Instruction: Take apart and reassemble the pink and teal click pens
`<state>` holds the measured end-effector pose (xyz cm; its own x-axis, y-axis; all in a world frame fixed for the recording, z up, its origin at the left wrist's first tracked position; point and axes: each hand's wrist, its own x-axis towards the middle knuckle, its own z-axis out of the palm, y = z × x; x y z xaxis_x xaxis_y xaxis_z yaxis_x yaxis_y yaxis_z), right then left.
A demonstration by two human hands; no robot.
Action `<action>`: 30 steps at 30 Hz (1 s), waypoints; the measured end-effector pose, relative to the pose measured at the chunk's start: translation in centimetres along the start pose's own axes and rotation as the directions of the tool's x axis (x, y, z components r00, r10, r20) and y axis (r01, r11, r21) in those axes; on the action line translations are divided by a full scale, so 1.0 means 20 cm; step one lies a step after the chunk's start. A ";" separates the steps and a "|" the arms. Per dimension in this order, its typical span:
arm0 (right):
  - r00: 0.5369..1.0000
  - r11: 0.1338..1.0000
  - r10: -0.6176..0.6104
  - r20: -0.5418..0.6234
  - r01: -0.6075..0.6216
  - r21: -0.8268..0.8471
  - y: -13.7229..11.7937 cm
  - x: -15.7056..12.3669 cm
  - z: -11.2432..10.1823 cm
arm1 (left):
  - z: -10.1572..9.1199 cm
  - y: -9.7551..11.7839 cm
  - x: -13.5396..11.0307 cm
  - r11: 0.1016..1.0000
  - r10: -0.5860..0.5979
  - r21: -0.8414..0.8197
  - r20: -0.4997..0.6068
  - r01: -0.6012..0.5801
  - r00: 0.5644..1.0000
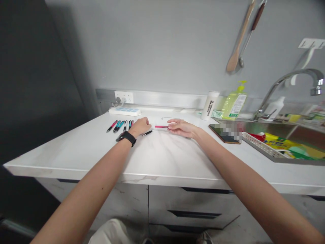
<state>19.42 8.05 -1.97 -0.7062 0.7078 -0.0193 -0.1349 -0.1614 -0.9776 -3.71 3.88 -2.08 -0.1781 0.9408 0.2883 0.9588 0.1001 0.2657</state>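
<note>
My right hand [181,128] pinches a slim pink pen barrel [161,127] between thumb and fingertips, its free end pointing left. My left hand [141,126], with a black watch [127,137] on the wrist, is curled closed a short way to the left. Its fingertips are turned away, so whatever they hold is hidden. Just below that hand shows a short black pen piece [147,133]; whether the hand touches it I cannot tell. To the left lies a row of several pens, among them a pink pen [112,126] and a teal pen [118,126], partly behind my left hand.
A white power strip [125,111] lies at the back of the marble-patterned counter [83,149]. Right of my hands stand a white canister [210,105] and a yellow-green soap bottle [234,103]. A dark tablet-like slab [224,135] lies beside the sink, under the faucet [284,79].
</note>
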 end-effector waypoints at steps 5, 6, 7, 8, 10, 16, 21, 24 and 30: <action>1.000 1.000 0.003 0.007 -0.003 0.016 -0.01 -0.02 0.02 | 0.01 -0.01 0.02 1.000 -0.003 0.022 0.000 0.003 1.000; 1.000 1.000 0.008 0.000 -0.008 0.023 -0.01 -0.02 0.02 | 0.02 -0.01 0.02 1.000 -0.001 0.028 -0.001 0.001 1.000; 1.000 0.999 0.015 -0.007 -0.015 0.031 -0.02 -0.02 0.03 | 0.02 -0.01 0.03 0.999 0.003 0.034 -0.001 -0.003 1.000; 1.000 0.999 0.021 -0.011 -0.021 0.039 -0.02 -0.02 0.03 | 0.02 -0.02 0.03 0.999 0.005 0.039 -0.002 -0.005 1.000; 1.000 0.998 0.018 -0.003 -0.017 0.063 -0.01 -0.01 0.02 | 0.02 -0.02 0.03 0.999 0.002 0.043 0.000 -0.002 1.000; 0.998 0.998 -0.014 0.053 0.011 0.060 -0.01 0.01 0.01 | 0.01 -0.02 0.02 1.000 0.005 0.030 0.004 -0.005 1.000; 0.999 1.000 -0.009 0.040 0.008 0.024 -0.01 0.01 0.02 | 0.00 -0.03 0.01 1.000 -0.009 -0.003 -0.003 0.009 1.000; 1.000 0.999 -0.012 -0.007 0.012 0.041 0.00 0.01 0.02 | 0.00 -0.03 0.00 1.000 -0.017 -0.009 -0.002 0.017 1.000; 0.999 0.999 -0.015 0.035 0.014 0.035 -0.01 0.00 0.02 | -0.01 -0.02 -0.03 0.999 -0.030 -0.017 0.018 0.031 0.999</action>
<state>19.10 7.86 -1.59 -0.7280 0.6855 0.0031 -0.1693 -0.1755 -0.9698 -4.00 3.27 -2.04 -0.2032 0.9431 0.2633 0.9490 0.1235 0.2900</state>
